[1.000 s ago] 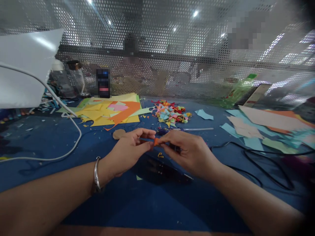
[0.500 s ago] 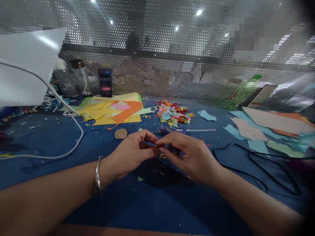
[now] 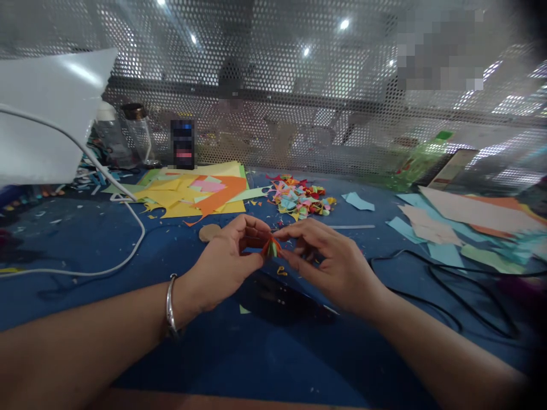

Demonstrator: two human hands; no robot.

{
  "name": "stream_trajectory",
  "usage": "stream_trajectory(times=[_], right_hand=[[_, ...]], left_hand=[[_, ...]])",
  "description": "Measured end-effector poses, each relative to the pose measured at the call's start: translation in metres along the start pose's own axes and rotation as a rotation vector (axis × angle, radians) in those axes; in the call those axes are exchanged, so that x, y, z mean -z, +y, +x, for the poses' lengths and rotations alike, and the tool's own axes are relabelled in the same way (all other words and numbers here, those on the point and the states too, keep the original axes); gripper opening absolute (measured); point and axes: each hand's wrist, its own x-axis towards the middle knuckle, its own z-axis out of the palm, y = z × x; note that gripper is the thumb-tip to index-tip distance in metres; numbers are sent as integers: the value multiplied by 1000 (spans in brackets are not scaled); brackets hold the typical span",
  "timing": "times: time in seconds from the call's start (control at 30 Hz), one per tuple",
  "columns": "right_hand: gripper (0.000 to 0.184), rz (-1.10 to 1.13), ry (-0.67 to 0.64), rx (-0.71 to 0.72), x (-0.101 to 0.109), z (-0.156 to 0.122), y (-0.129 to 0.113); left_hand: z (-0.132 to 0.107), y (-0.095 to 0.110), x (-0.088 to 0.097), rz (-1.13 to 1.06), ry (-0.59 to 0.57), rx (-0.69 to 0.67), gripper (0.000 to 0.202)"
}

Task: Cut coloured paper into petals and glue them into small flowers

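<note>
Paper fan [image 3: 272, 248] looks pleated already, pinched between fingertips of left hand [image 3: 228, 262] and right hand [image 3: 331, 259], not yet set down.

Folded paper [image 3: 272, 247]: orange, green. Table [image 3: 273, 359]: blue. Disc [image 3: 208, 232]: tan. Bangle [image 3: 170, 307]: silver. Cable [image 3: 99, 169]: white. Cord [image 3: 401, 250]: black. Mesh [image 3: 273, 74]: grey, dotted.

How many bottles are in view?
3: white-capped bottle and dark-lidded bottle side by side at back left, green-capped bottle at back right. More may be hidden behind the white panel.
</note>
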Motion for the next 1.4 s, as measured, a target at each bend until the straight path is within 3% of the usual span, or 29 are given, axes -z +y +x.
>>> stream_trajectory(times=[0.27,0.53,1.1,1.4], right_hand=[[17,82,-56,-109,-1,0,3],[19,136,-78,-137,-1,0,2],[18,182,-83,-183,-1,1,-1],[18,148,-48,-119,0,-1,-3]], left_hand=[[-1,5,-4,-96,87,61,29],[-2,7,-4,-166,73,71,26],[-3,5,-3,-29,36,11,24],[-3,3,-3,-41,33,-7,22]])
